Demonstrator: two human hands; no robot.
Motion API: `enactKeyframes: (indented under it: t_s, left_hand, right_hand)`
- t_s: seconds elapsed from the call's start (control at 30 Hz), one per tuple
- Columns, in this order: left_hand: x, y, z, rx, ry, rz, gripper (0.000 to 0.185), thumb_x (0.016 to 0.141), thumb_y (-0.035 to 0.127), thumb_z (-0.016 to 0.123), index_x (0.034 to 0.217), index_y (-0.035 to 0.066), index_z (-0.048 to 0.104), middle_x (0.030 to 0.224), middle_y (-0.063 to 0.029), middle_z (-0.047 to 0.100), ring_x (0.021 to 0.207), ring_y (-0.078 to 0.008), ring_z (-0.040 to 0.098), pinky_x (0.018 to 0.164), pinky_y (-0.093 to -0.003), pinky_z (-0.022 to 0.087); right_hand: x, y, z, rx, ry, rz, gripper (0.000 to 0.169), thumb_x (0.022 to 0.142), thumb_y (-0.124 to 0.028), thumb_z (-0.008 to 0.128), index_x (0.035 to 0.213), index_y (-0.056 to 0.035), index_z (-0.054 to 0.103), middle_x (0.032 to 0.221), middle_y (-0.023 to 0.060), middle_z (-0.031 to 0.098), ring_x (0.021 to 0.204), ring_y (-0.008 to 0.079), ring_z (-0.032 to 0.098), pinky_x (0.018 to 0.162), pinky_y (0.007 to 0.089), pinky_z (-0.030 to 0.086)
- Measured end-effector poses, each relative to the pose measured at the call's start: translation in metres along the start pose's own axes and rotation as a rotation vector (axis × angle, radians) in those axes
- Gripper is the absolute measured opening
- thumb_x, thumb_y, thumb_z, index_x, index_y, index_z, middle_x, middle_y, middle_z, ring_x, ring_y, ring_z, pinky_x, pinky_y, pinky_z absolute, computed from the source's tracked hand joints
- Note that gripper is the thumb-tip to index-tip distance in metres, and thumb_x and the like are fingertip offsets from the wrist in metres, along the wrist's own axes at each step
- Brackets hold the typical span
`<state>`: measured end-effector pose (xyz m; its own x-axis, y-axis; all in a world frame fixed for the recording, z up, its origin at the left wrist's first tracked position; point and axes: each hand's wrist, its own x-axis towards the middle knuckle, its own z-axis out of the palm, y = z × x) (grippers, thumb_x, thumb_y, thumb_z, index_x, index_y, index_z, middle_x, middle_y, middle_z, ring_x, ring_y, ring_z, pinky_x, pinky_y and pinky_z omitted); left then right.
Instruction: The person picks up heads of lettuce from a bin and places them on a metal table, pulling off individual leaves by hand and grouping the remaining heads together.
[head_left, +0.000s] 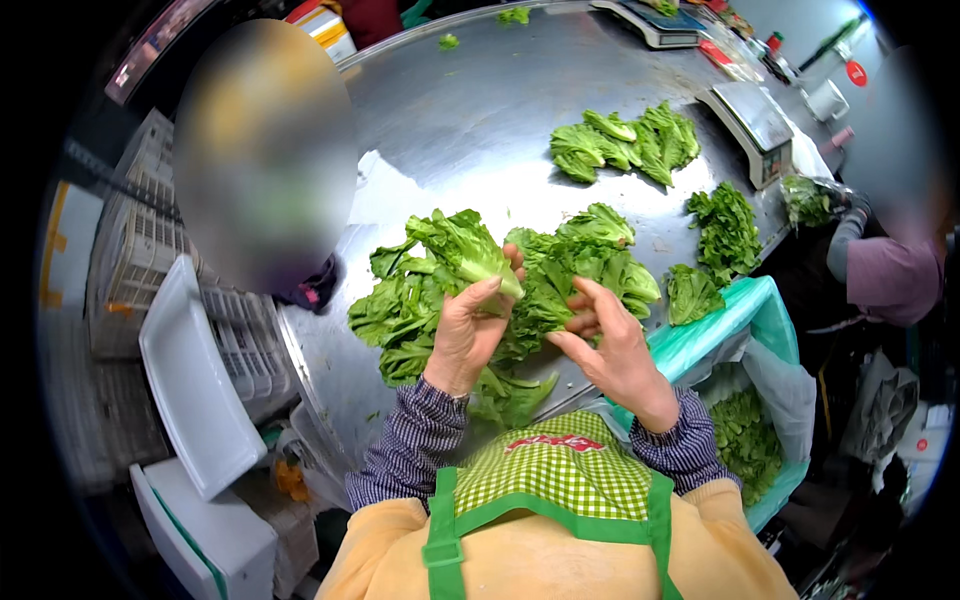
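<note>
My left hand is closed around the pale stem end of a head of leafy green lettuce, its leaves pointing up and away from me. To its right, my right hand is held with thumb and fingers apart and nothing between them. Loose lettuce heads lie under and left of my left hand, and more lettuce lies beyond my right hand. A few leaves rest at the near edge of the metal table, just above my apron.
A green plastic bag holding lettuce stands at my right. Further lettuce and a scale are on the table's far right. A co-worker handles bagged greens there. A white tray and plastic crates stand left; another person is at the upper left.
</note>
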<state>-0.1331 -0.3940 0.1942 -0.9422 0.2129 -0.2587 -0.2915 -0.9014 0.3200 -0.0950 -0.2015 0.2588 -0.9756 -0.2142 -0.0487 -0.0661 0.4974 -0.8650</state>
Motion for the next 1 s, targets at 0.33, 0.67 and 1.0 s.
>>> enactKeyframes:
  t_s: [0.33, 0.67, 1.0]
  left_hand:
    - [0.037, 0.002, 0.029, 0.279, -0.045, -0.176, 0.027, 0.090, 0.009, 0.060, 0.114, -0.001, 0.062, 0.108, -0.0106, 0.066, 0.101, -0.0199, 0.063, 0.089, -0.0341, 0.053]
    - [0.076, -0.019, 0.050, 0.292, -0.070, -0.111, 0.030, 0.090, 0.011, 0.067, 0.117, 0.000, 0.060, 0.110, -0.0076, 0.066, 0.100, -0.0180, 0.063, 0.089, -0.0345, 0.053]
    - [0.092, -0.028, 0.036, 0.211, -0.075, -0.065, 0.028, 0.088, 0.012, 0.071, 0.113, 0.003, 0.062, 0.106, -0.0056, 0.066, 0.098, -0.0180, 0.062, 0.088, -0.0339, 0.051]
  right_hand:
    - [0.076, 0.012, 0.002, -0.123, -0.016, -0.486, 0.092, 0.078, -0.009, 0.075, 0.147, 0.0043, 0.016, 0.128, 0.0287, 0.044, 0.116, 0.0413, 0.047, 0.101, 0.0461, 0.040]
    - [0.098, 0.041, -0.006, 0.024, 0.088, -0.264, 0.073, 0.081, -0.005, 0.068, 0.140, 0.0094, 0.028, 0.130, 0.0298, 0.046, 0.120, 0.0417, 0.049, 0.102, 0.0431, 0.041]
    - [0.112, 0.045, -0.009, 0.063, 0.362, -0.256, 0.020, 0.086, -0.009, 0.068, 0.101, 0.0038, 0.064, 0.091, 0.0095, 0.057, 0.082, 0.0221, 0.058, 0.071, 0.0315, 0.048]
